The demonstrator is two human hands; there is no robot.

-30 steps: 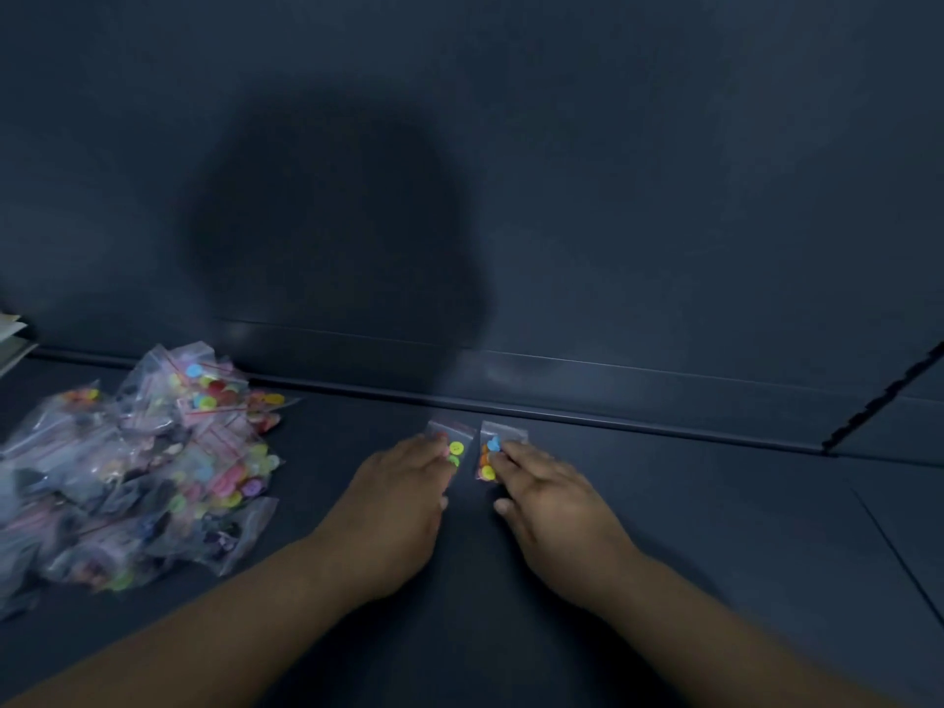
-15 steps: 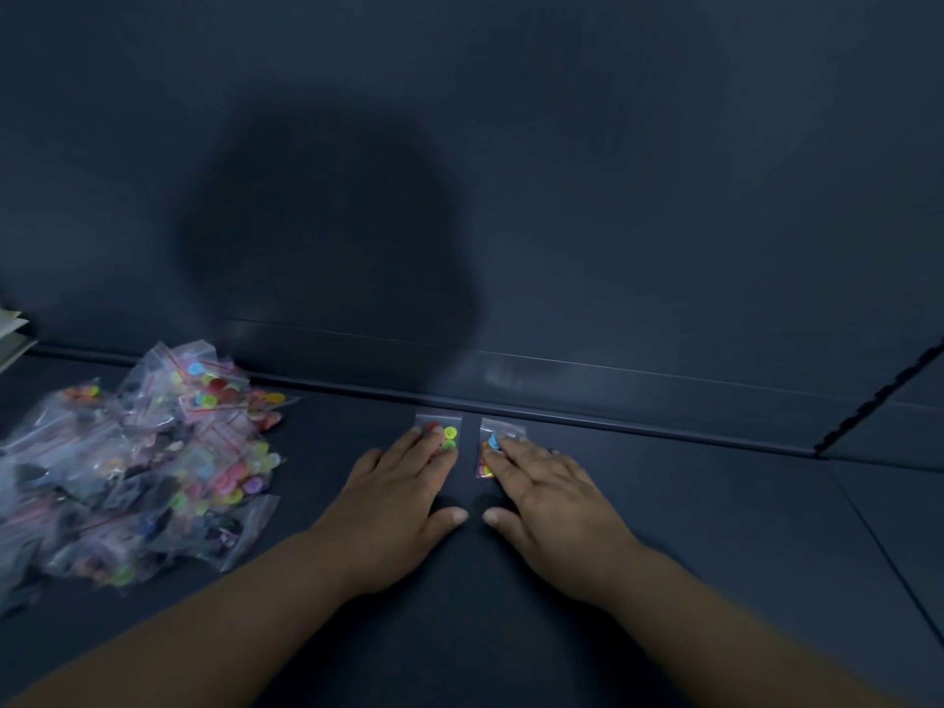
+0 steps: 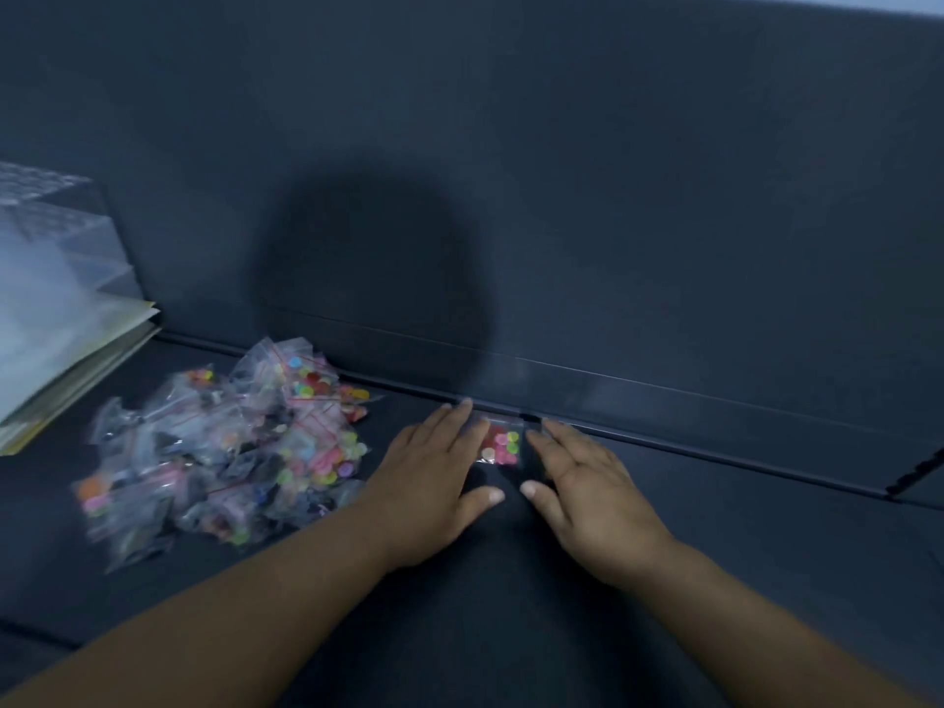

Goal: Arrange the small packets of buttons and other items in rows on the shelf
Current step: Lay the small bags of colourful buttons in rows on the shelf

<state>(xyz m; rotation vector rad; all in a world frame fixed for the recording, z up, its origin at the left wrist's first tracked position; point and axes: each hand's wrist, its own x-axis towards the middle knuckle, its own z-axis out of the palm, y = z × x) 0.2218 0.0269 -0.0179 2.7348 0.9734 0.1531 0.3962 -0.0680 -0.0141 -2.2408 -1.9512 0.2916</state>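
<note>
One packet [image 3: 517, 424] holds, it seems, coloured buttons [image 3: 501, 446].

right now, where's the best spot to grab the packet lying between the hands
Probably its near edge, pinched from the front. The packet lies flat on the shelf with its far end close to the back wall, and the left hand and right hand flank its sides, so only the front is open.
</note>
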